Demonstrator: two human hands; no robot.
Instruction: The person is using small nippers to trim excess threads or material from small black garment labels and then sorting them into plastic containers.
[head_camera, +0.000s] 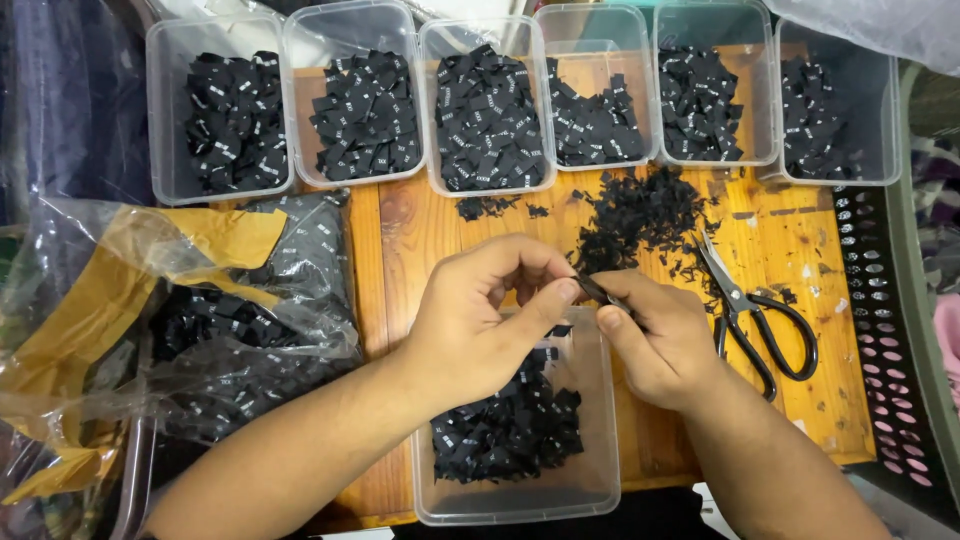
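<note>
At the left edge of the wooden tabletop (800, 250) I see a crumpled clear plastic bag (190, 310) with yellow-brown tape on it, stuffed with small black woven labels. Along the far edge runs a row of six clear plastic tubs (225, 110), each holding a heap of the same black labels with small white marks.

Moving toward the middle, my left hand (480, 320) sits above the near edge of the tabletop, over a seventh clear tub (590, 480) that is partly filled with black labels. Its thumb and forefinger are pinched together on one end of a single black label (592, 290). My right hand (655, 335) is just beside it, thumb and fingers pinched on the other end of that same label, so the label stretches between the two hands, directly above the near tub's far rim. The two hands nearly touch at the fingertips.

Just beyond the hands, between them and the far row of tubs, lies a loose pile of black scraps (640, 215) scattered on the bare wood. To the right of my right hand a pair of black-handled scissors (755, 315) lies flat on the wood, blades pointing toward the scrap pile, well short of the right edge, where a dark perforated crate (885, 300) stands
</note>
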